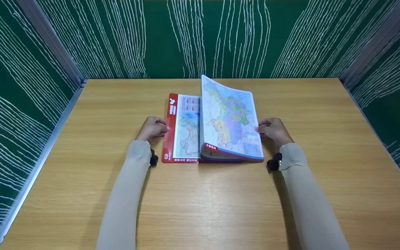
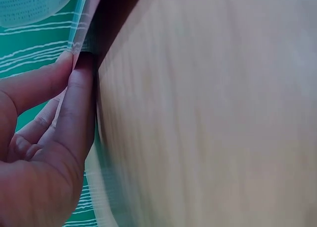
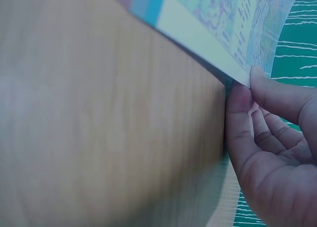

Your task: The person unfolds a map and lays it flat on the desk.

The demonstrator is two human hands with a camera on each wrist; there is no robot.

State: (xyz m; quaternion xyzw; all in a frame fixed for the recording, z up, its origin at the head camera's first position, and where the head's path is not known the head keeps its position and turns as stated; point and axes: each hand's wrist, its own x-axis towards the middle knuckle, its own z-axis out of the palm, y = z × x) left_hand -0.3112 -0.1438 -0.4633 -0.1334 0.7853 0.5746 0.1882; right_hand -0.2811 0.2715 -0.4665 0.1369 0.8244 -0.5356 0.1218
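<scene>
A printed map (image 1: 231,118) lies folded on the table in the head view. Its left part has a red border strip (image 1: 169,139) with white lettering and rests flat. The right part bulges upward in a rounded bend near the middle and slants down to the right. My left hand (image 1: 153,128) pinches the left red edge between thumb and fingers; the left wrist view shows the thumb (image 2: 49,78) against the sheet. At the right edge, my right hand (image 1: 273,130) pinches the sheet, with the thumb (image 3: 277,90) on its printed face. The underside of the bend is mostly hidden.
The wooden table (image 1: 207,205) reaches back to a green wall (image 1: 158,38) with white wavy lines. Similar green panels stand at left and right, with grey metal posts (image 1: 52,41) at the corners. A dark device (image 1: 154,158) sits at each wrist.
</scene>
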